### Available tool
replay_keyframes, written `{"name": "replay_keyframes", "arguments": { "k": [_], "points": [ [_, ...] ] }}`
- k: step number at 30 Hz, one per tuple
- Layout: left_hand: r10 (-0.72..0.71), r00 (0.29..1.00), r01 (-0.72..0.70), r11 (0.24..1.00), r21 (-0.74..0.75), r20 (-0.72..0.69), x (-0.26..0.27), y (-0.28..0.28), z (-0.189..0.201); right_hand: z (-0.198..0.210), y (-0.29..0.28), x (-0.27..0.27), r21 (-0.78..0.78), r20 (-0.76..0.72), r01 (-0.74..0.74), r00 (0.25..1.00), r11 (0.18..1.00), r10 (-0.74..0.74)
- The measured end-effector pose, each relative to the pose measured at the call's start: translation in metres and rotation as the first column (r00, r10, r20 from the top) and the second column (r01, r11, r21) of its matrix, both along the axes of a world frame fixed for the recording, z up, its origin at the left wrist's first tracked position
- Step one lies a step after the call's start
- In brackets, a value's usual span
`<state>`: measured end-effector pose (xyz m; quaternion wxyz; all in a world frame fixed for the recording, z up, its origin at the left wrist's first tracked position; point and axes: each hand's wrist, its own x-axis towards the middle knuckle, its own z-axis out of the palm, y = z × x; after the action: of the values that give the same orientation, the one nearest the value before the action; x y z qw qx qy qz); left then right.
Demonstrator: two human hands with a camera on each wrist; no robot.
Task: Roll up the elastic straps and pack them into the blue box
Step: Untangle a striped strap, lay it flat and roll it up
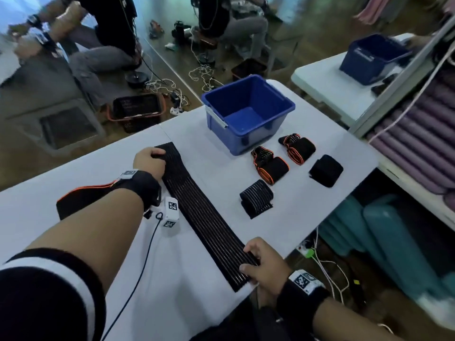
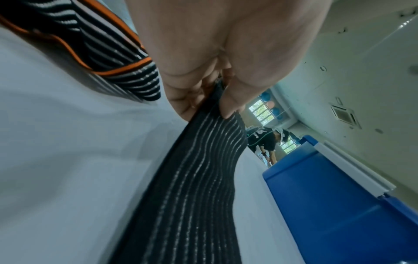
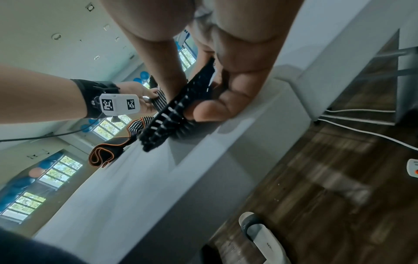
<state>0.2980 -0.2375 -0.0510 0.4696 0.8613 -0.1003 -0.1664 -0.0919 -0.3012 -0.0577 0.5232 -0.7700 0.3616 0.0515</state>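
A long black striped elastic strap (image 1: 204,215) lies stretched flat across the white table (image 1: 187,286). My left hand (image 1: 150,159) grips its far end (image 2: 203,151) between thumb and fingers. My right hand (image 1: 262,263) pinches its near end (image 3: 172,117) by the table's front edge. The blue box (image 1: 248,112) stands empty at the back. Several rolled straps lie in front of it: two with orange edging (image 1: 269,166) (image 1: 296,147), a striped one (image 1: 257,199) and a plain black one (image 1: 326,169). An unrolled orange-edged strap (image 1: 83,196) lies under my left forearm.
The table's right and near edges drop to a wooden floor with cables (image 1: 327,264). A second table with another blue box (image 1: 371,59) stands beyond. Other people sit at the back of the room. A black basket (image 1: 136,112) rests on the floor.
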Motion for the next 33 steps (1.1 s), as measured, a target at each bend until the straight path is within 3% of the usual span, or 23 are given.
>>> {"name": "replay_keyframes", "arguments": {
  "k": [5,8,13,16,23,28,33],
  "points": [
    [-0.029,0.999,0.027,0.998,0.055,0.040,0.009,-0.007,0.002,0.005,-0.002,-0.005,0.041,-0.035,0.012,0.999,0.999,-0.010],
    [-0.048,0.998,0.042,0.990,0.136,0.043,0.012,-0.003,0.000,0.009,-0.006,-0.005,0.035,-0.041,-0.053,0.998,0.998,0.054],
    [-0.235,0.966,0.179,0.908,0.379,0.108,0.005,0.012,-0.004,0.015,-0.010,-0.004,0.102,-0.031,-0.106,0.994,0.989,0.109],
    [-0.286,0.946,0.206,0.895,0.395,0.155,-0.009,0.021,-0.003,0.015,-0.018,-0.004,0.111,-0.053,-0.206,0.976,0.972,0.212],
    [-0.401,0.900,0.340,0.892,0.297,0.173,-0.128,0.057,0.010,0.008,-0.034,-0.001,0.069,-0.150,-0.358,0.919,0.931,0.365],
    [-0.583,0.811,0.549,0.783,0.293,0.041,-0.225,0.099,0.003,0.008,-0.044,0.007,0.004,-0.149,-0.471,0.872,0.882,0.467],
    [-0.597,0.802,0.554,0.751,0.361,0.010,-0.278,0.110,-0.006,-0.002,-0.051,0.017,-0.067,-0.125,-0.536,0.841,0.841,0.526]
  ]
}}
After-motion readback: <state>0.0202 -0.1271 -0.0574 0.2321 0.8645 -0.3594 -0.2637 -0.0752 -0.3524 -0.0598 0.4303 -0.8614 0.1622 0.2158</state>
